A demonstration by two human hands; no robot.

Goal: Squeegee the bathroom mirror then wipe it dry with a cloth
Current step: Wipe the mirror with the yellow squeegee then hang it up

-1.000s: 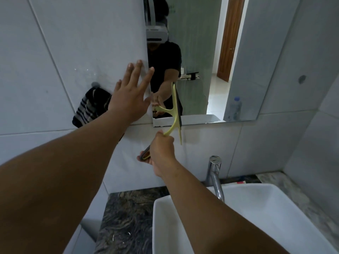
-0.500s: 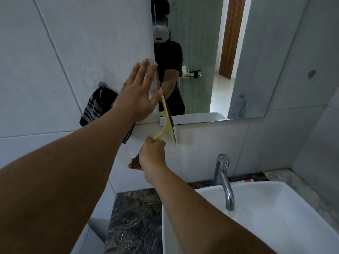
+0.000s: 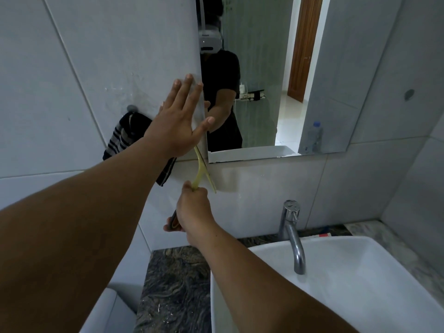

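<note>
The wall mirror (image 3: 264, 80) hangs above the basin and reflects a person in a dark shirt. My right hand (image 3: 192, 212) grips the handle of a yellow squeegee (image 3: 203, 173), whose blade stands upright at the mirror's lower left corner, mostly over the tile below it. My left hand (image 3: 179, 121) is flat and spread on the wall tile at the mirror's left edge, thumb reaching over the glass. A dark striped cloth (image 3: 125, 135) hangs from a wall hook left of the mirror, partly hidden behind my left forearm.
A white basin (image 3: 348, 284) with a chrome tap (image 3: 293, 231) sits below the mirror on a dark marbled counter (image 3: 175, 292). A plastic bottle (image 3: 314, 137) shows at the mirror's lower right. Tiled walls close in on the left and right.
The squeegee has slid left and down off the glass to the mirror's lower left corner. My left hand has shifted closer to the mirror edge, and the view has moved left.
</note>
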